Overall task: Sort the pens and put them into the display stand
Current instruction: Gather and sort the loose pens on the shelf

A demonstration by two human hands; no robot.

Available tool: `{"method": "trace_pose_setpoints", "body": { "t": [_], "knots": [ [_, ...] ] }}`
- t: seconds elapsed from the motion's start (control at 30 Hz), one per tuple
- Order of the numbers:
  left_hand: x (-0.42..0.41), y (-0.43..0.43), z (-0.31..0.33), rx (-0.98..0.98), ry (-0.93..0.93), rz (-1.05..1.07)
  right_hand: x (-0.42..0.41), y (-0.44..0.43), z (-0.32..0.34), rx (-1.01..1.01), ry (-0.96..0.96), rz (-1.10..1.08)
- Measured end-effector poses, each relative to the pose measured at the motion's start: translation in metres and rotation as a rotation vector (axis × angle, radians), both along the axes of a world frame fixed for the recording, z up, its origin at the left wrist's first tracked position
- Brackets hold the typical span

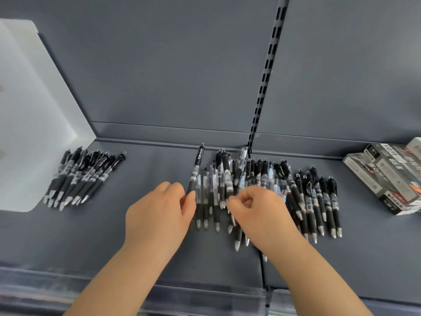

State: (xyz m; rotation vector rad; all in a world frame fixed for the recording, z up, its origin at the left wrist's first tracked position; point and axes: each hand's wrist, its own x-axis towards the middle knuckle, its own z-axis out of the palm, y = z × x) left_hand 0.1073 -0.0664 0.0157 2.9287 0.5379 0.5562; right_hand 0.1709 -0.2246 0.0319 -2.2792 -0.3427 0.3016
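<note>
Two groups of pens on the grey shelf [136,247]: a loose heap [268,185] and, well left of the heap, a tidy bundle [79,176]. Tips in both point toward the person.

Left hand [159,215] is at the heap's left edge, thumb and fingers pinching the grip end of a single pen [197,167]. Its long axis runs away from the hand toward the back wall, clicker end far, roughly parallel to the heap's pens.

Right hand [259,215] is over the heap's middle, fingers curled down among the barrels. Cannot tell whether they hold one.

Cartons [385,179] lie well right of the heap.

Judgement: the left hand is nearer the bundle, so the pinched pen likely goes leftward on the same heading. No display stand made out.
</note>
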Motion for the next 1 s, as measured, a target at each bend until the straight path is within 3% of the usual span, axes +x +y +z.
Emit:
{"method": "trace_pose_setpoints", "body": {
  "t": [0.17,0.57,0.67,0.77,1.0],
  "knots": [
    [-0.021,0.082,0.0,0.072,0.001,-0.012,-0.019,0.079,-0.002,-0.019,0.025,-0.029],
    [-0.063,0.233,-0.004,0.008,0.091,-0.093,-0.053,0.272,-0.013,-0.098,0.037,0.014],
    [-0.058,0.245,-0.015,0.107,0.13,-0.034,-0.054,0.295,-0.016,-0.136,0.006,0.011],
    [-0.056,0.249,-0.011,0.084,0.181,-0.074,-0.054,0.306,-0.02,-0.186,-0.032,0.0],
    [-0.049,0.259,-0.003,0.077,0.074,-0.151,-0.054,0.3,-0.014,-0.209,-0.084,-0.079]
  ]
}}
